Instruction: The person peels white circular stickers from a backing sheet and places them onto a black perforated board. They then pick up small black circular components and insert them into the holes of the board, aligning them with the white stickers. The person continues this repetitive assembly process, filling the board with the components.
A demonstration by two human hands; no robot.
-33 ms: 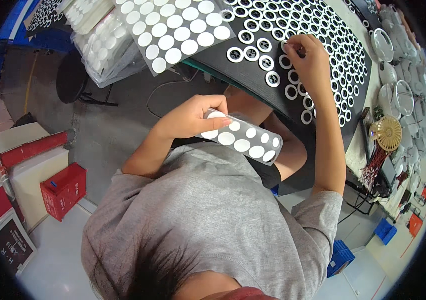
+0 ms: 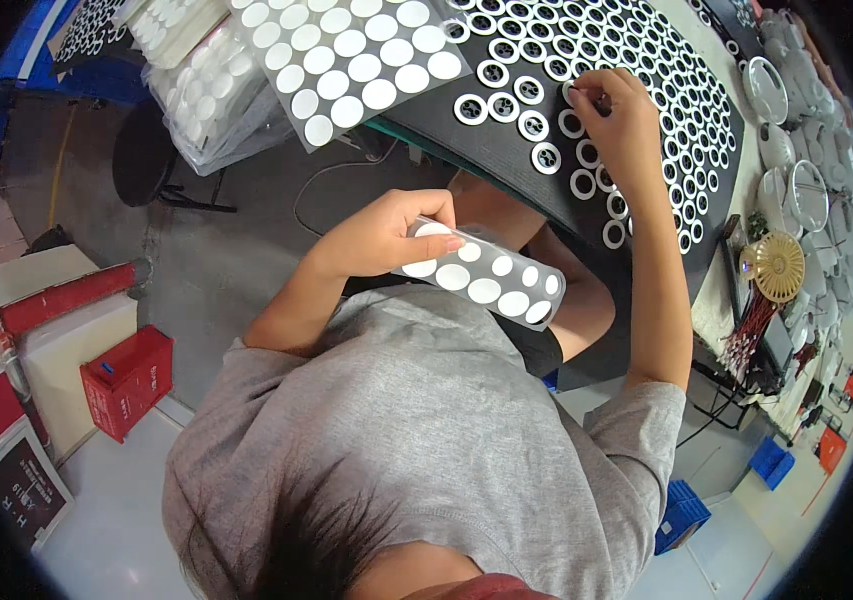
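My left hand [image 2: 387, 238] is closed on a curled clear sheet of round white stickers [image 2: 485, 290], its thumb pressed on the sheet's upper face. The sheet hangs over my lap, bent into a roll. Over the table, my right hand [image 2: 615, 108] has its fingers pinched together at one of the white rings with dark centres; what lies between the fingertips is hidden. Many such rings [image 2: 546, 157] lie in loose rows on the black mat [image 2: 477, 140] around that hand. A flat sheet of white round stickers [image 2: 379, 94] overhangs the table edge at the left.
Plastic-wrapped stacks of sticker sheets [image 2: 209, 100] stand at the far left, with a dark stool [image 2: 142, 165] below. On the right are a small yellow fan [image 2: 779, 267], a bundle of red wires [image 2: 750, 335] and several clear round covers [image 2: 809, 195]. A red box [image 2: 128, 382] sits on the floor.
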